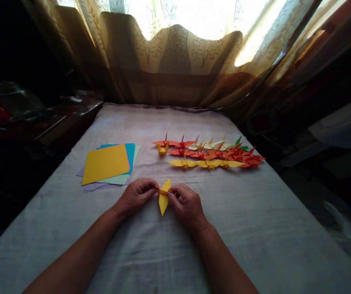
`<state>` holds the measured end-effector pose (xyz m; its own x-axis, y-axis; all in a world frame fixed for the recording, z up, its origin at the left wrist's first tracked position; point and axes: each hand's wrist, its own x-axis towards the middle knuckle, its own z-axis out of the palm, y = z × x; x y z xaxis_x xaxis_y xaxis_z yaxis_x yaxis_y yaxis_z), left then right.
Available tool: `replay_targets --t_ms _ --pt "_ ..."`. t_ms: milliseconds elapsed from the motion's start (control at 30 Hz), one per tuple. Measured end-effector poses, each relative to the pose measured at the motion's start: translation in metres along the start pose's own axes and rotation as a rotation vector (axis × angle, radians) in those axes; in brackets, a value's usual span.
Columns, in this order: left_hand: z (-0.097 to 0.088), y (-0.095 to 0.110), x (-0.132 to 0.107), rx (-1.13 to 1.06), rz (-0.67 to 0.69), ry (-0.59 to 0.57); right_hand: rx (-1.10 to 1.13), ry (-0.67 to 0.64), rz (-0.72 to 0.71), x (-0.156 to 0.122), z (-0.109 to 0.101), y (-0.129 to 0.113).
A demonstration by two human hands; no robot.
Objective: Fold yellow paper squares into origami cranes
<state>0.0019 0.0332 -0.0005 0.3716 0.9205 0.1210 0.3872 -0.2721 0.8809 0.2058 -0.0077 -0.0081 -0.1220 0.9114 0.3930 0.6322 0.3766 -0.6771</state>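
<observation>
Yellow paper bird [163, 201] at the near middle of the white cloth [239, 237], between the two hands. One wing points away from the person, the other toward them. Cannot tell whether its underside touches the cloth.

Left hand [138, 194]: thumb and forefinger pinched on the narrow end at its side. Right hand [186, 204]: same pinch on the opposite end. Hands apart, joined only by the bird; palms clear of the wings.

Handling, by judgement: next to no weight. Thin folded paper, likely stiffest along the layered points and the middle, softer across the broad wings. Dry and probably not slippery, but easily creased; a hard pull at both ends could tear or open the folds. Best hold looks to be fingertips on the narrow ends, where layers stack, or at the wing roots. Wing tips would likely bend if squeezed.

Beyond, to the right: yellow birds [236, 164] in a front row, red birds [200, 155] behind, and a small yellow piece [162, 150] at the left end. Left: a loose pile of coloured sheets [106, 163], yellow uppermost, flat and square-edged.
</observation>
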Motion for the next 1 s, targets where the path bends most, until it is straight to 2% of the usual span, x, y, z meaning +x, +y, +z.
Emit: replay_targets --t_ms 200,400,567,833,1000 --pt "-0.001 -0.001 0.001 0.080 0.035 0.017 -0.035 0.006 0.001 0.000 -0.001 0.001" --pt "0.006 0.004 -0.002 0.228 0.090 0.054 -0.040 0.071 -0.001 -0.001 0.002 -0.002" --pt "0.013 0.006 0.001 0.269 0.148 -0.005 -0.070 0.043 -0.072 -0.001 0.004 -0.003" --pt "0.011 0.003 0.004 0.160 0.057 -0.015 -0.060 -0.014 0.012 -0.001 0.001 -0.002" --pt "0.010 0.009 -0.001 0.324 0.006 0.079 -0.031 0.012 0.025 -0.001 0.001 -0.006"
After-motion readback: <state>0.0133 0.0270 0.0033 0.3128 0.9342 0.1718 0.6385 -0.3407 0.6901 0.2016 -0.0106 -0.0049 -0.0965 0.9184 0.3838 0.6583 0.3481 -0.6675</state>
